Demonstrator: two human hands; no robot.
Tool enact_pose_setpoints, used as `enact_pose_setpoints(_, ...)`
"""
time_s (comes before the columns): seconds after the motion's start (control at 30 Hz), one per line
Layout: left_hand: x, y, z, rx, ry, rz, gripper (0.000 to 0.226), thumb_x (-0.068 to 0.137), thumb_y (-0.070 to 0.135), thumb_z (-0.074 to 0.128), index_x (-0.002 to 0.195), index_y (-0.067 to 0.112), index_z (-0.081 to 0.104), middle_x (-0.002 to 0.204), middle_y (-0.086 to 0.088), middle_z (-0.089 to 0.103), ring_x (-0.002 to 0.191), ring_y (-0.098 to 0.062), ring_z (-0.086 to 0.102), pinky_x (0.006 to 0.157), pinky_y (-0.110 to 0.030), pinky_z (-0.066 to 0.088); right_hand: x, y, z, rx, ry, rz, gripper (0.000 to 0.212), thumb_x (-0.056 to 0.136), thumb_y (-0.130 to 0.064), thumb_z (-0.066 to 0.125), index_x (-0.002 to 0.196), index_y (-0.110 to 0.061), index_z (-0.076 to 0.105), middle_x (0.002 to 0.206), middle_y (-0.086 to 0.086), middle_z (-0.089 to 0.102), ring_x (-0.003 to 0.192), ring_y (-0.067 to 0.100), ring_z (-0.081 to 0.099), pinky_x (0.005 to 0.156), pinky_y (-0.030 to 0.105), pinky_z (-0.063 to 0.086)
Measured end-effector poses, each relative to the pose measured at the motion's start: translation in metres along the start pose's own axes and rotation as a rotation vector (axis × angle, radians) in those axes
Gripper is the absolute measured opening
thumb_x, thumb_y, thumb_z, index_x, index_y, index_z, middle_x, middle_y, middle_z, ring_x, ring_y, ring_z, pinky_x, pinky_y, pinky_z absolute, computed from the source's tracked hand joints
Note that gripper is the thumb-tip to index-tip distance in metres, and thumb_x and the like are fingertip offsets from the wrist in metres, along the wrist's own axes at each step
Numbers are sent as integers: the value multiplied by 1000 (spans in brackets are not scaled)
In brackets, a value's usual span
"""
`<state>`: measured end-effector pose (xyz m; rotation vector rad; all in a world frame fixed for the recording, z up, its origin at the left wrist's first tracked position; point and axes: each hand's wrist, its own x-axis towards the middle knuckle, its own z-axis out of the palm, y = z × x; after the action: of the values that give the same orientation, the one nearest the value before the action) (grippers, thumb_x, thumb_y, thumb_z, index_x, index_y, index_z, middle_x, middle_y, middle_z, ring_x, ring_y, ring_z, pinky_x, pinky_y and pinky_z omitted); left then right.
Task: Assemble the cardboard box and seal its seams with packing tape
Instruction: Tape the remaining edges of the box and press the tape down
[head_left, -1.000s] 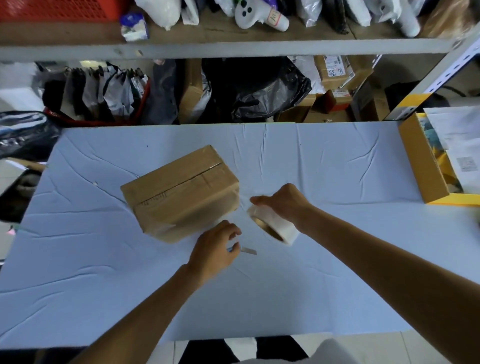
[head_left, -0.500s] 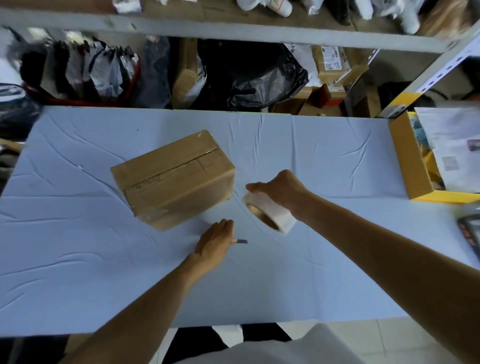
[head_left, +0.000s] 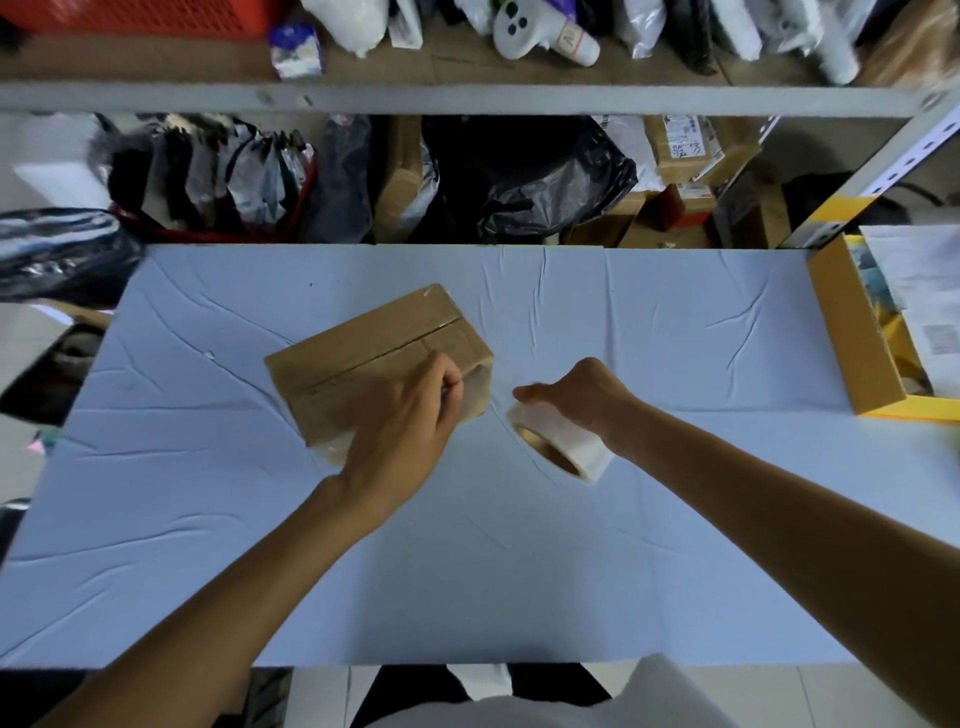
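One closed cardboard box (head_left: 379, 358) is seen lying askew on the table (head_left: 519, 571). One roll of packing tape (head_left: 563, 441) is held in the right hand's (head_left: 582, 397) closed grip; the left hand's (head_left: 410, 421) curled grip is pinched above the box, its contents indiscernible.

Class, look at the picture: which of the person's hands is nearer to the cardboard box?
Left. The left hand is over the cardboard box's near right corner, overlapping it. The right hand is off to the box's right, gripping the tape roll.
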<state>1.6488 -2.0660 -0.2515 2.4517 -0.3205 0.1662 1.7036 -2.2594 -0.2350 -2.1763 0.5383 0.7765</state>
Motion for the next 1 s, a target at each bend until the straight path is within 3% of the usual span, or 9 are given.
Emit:
enact_pose_setpoints(0.17,20,-3,12,39,-35,31,14,95,17,54,82,13,49,61,-4,55,52,-21,53,44,-46,44,1,2,2,-7,-6,25,49,73,-48,76,77,-12,42,70,1,38,57,16,37,48,27,26)
enact_pose_setpoints(0.27,24,3,13,104,29,107,14,91,18,61,80,14,55,70,0,59,65,-17,51,51,-38,46,1,0,0,-1,-7,30,49,74,-48,75,76,-12,42,71,1,39,58,15,37,49,27,27)
enact_pose_setpoints(0.4,31,0,14,215,73,120,14,87,24,61,77,15,59,87,0,55,83,-17,40,63,-25,32,1,0,-3,30,-12,17,48,75,-46,75,88,-10,47,75,1,43,60,14,40,50,26,29)
enact_pose_setpoints(0.53,30,-6,15,80,-42,86,14,87,18,62,77,10,55,105,-3,56,93,-17,49,68,-32,49,1,-1,-4,38,-14,13,48,75,-45,75,90,-10,47,76,1,43,61,14,41,49,26,29)
enact_pose_setpoints(0.63,30,-6,16,14,-39,38,18,86,12,67,74,8,53,111,-1,57,94,-12,53,69,-35,53,2,-3,-3,37,-18,15,48,75,-45,75,91,-9,48,76,2,43,61,15,41,49,27,29)
enact_pose_setpoints(0.87,34,-1,16,64,-98,-12,27,79,16,74,66,16,50,113,1,53,98,-18,52,68,-40,52,3,-6,1,23,-25,4,48,75,-44,74,89,-10,44,72,0,36,59,15,35,48,26,26)
enact_pose_setpoints(1.0,44,10,11,177,-158,-4,28,80,17,73,66,18,49,101,0,58,98,-20,49,65,-29,44,3,-7,2,23,-25,-9,47,75,-44,75,85,-10,43,72,0,35,58,14,34,48,26,25)
